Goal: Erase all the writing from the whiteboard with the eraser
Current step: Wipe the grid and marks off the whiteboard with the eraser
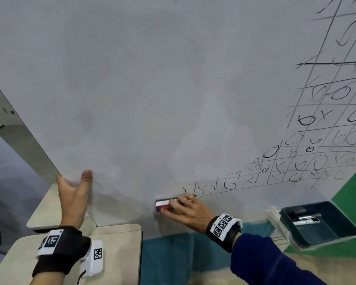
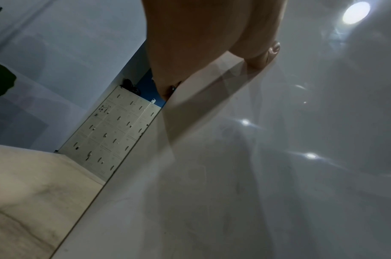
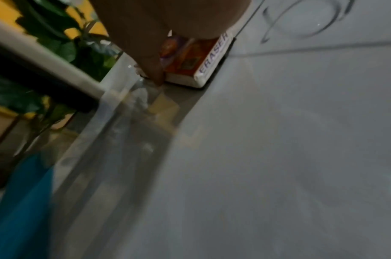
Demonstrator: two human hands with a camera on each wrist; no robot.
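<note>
A large whiteboard (image 1: 152,89) fills the head view, wiped grey over its left and middle. Black grid lines and scribbles (image 1: 317,140) cover its right side and run down toward the lower middle. My right hand (image 1: 185,210) grips a small block eraser (image 1: 162,204) and presses it flat on the board near its bottom edge, just left of the lowest writing. The right wrist view shows the eraser (image 3: 196,59), orange-topped with a white side reading ERASER, under my fingers. My left hand (image 1: 74,194) grips the board's left edge, thumb on the front face, also the left hand (image 2: 201,43).
A dark tray (image 1: 321,223) with markers hangs at the board's lower right. Two beige desks (image 1: 70,254) stand below the board's left part. A blue and green wall (image 1: 173,254) shows under the board. Lockers (image 2: 114,129) stand behind the board's left edge.
</note>
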